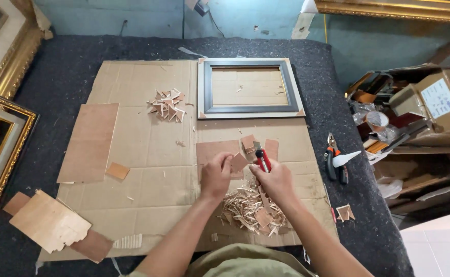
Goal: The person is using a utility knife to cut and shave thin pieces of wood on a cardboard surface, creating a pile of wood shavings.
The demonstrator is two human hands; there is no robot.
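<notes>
- My left hand [216, 174] pinches a small wood piece [238, 162] at frame centre — my right hand [275, 180] grips the red utility knife [262, 159].
- I judge I'm mid-trim; next comes a controlled, shallow cut, above the shavings pile [249, 208].

Open cardboard [148, 154] mid-left; clutter elsewhere.
Blocked ahead by picture frame [249, 88], scrap pile [167, 105] beside it; shavings heap [248, 208] under wrists; plywood sheet [89, 142] far left, pliers [335, 161] off to rt.

Red-handled utility knife [262, 160]; reddish-brown thin wood piece [239, 162]; pale tan wood shavings pile [248, 208]; plain brown corrugated cardboard sheet [148, 149]; black rectangular frame with silver-grey edge [250, 109], possibly; dark grey speckled felt worktop [71, 72].
</notes>
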